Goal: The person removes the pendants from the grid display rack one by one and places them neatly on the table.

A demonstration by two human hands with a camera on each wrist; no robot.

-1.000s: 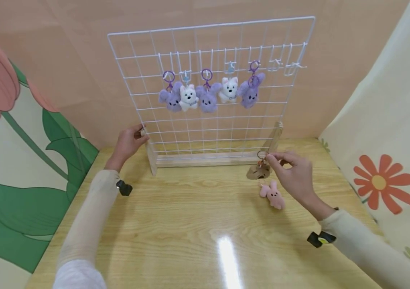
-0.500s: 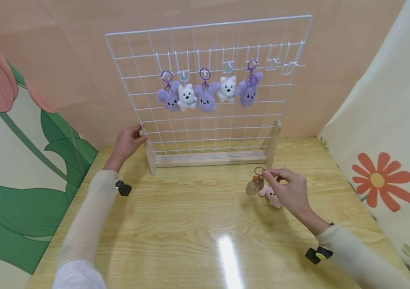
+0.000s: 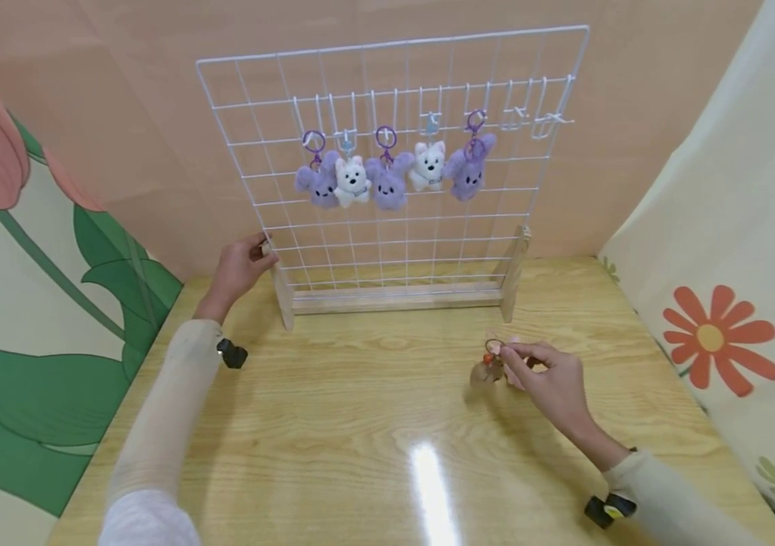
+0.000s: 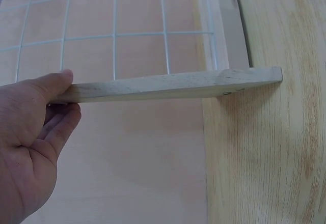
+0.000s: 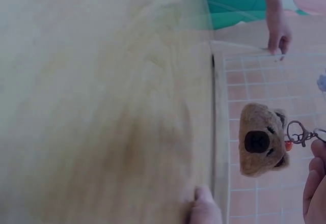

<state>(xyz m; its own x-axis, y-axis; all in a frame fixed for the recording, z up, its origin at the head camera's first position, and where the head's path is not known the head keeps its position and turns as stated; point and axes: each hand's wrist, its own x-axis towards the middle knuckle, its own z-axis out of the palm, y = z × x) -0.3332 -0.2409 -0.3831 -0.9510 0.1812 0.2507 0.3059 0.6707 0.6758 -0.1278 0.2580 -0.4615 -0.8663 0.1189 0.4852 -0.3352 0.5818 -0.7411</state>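
Thumb and fingers of the right hand (image 3: 553, 385) pinch the metal ring (image 3: 489, 343) of the brown bear charm (image 5: 262, 140), which hangs just below and left of the grip, well apart from the left hand (image 3: 236, 270) clasping the rack's wooden upright (image 4: 153, 85). Bare hooks (image 3: 553, 119) sit higher and farther off, on the right hand's side of the rack.

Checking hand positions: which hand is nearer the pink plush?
Right. The right hand, close by the pink plush, partly hides it in the head view; the left hand, farther away, grips the left wooden post.
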